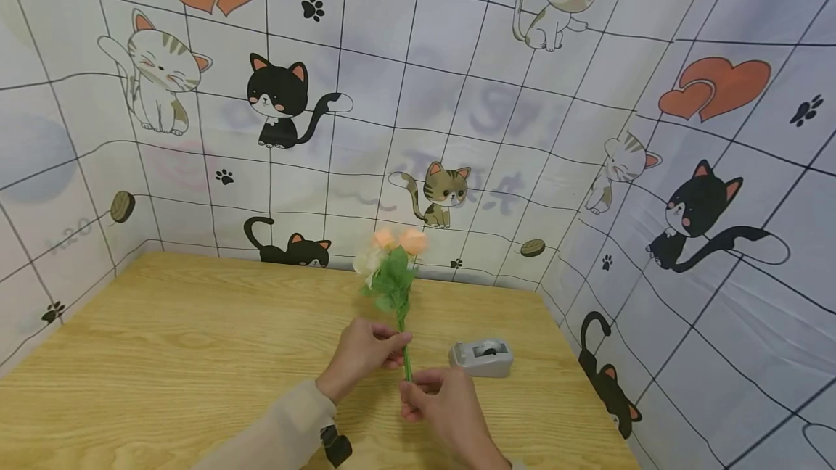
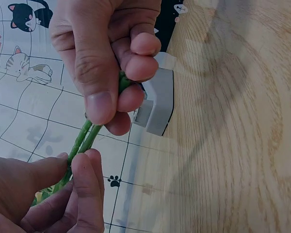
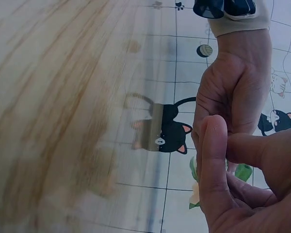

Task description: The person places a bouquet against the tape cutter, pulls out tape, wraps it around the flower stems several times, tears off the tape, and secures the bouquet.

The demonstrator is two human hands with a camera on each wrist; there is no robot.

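Note:
A small bunch of artificial flowers (image 1: 395, 278) with peach and white blooms and green leaves stands nearly upright between my hands. My left hand (image 1: 367, 351) pinches its green stems (image 2: 77, 145) just below the leaves. Lower down, my right hand (image 1: 447, 405) pinches the stem ends between thumb and fingers. In the right wrist view, my right hand (image 3: 233, 179) covers most of the stems, and only a little leaf and petal shows behind it. A grey tape dispenser (image 1: 482, 358) sits on the table just right of my right hand.
The wood-grain table (image 1: 196, 354) reaches back to a white grid cloth (image 1: 366, 136) printed with cats, hearts and paw prints. The same cloth hangs along the left and right sides. A black strap device (image 1: 336, 445) is on my left wrist.

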